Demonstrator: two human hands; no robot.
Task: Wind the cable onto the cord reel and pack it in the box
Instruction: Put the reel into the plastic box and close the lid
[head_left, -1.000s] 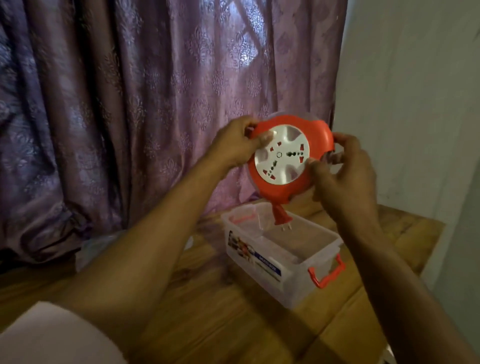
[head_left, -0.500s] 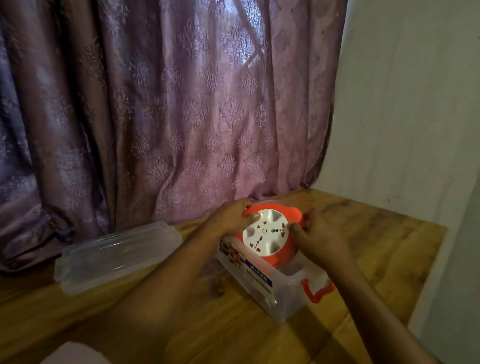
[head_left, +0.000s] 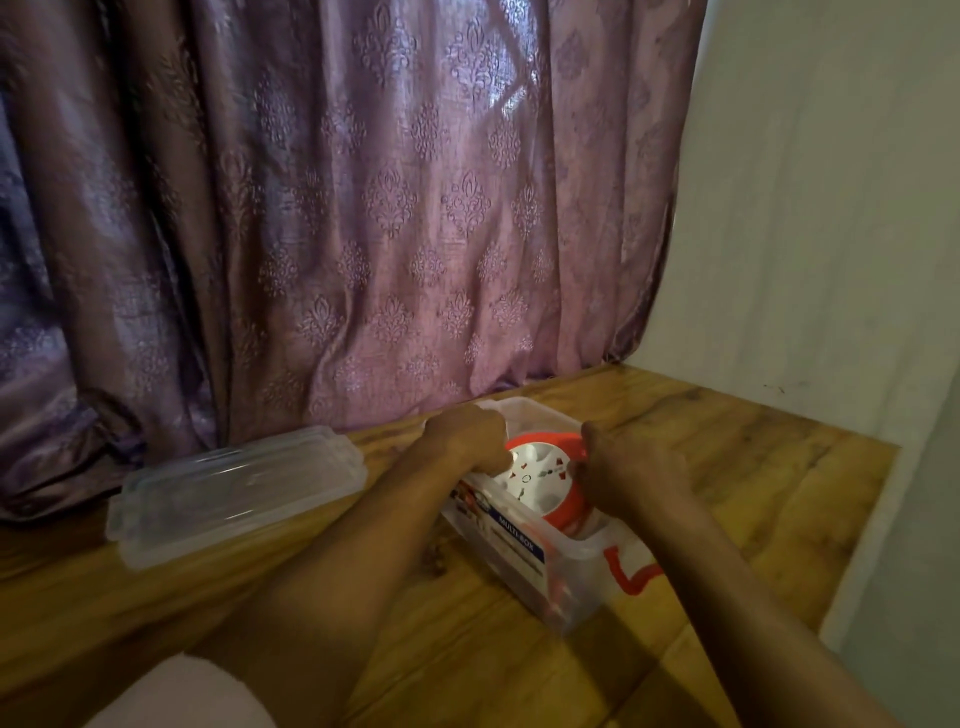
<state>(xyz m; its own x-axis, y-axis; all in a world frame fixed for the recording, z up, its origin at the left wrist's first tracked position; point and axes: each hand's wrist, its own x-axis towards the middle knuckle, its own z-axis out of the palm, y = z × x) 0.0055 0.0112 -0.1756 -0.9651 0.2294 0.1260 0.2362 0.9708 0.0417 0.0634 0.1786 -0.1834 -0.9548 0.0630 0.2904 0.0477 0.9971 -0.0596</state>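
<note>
The orange cord reel (head_left: 540, 483) with its white socket face lies tilted inside the clear plastic box (head_left: 524, 566), which stands on the wooden table and has an orange clip handle (head_left: 631, 574). My left hand (head_left: 467, 439) grips the reel's left rim at the box's far end. My right hand (head_left: 631, 470) holds the reel's right rim. The wound cable is hidden under the reel and my hands.
The box's clear lid (head_left: 236, 491) lies on the wooden table (head_left: 753, 467) to the left, against the purple curtain (head_left: 363, 208). A pale wall (head_left: 831, 208) closes the right side, and the table's right edge runs near it.
Both hands have lowered the reel from chest height down into the box. The view has tilted up, bringing the lid into sight.
</note>
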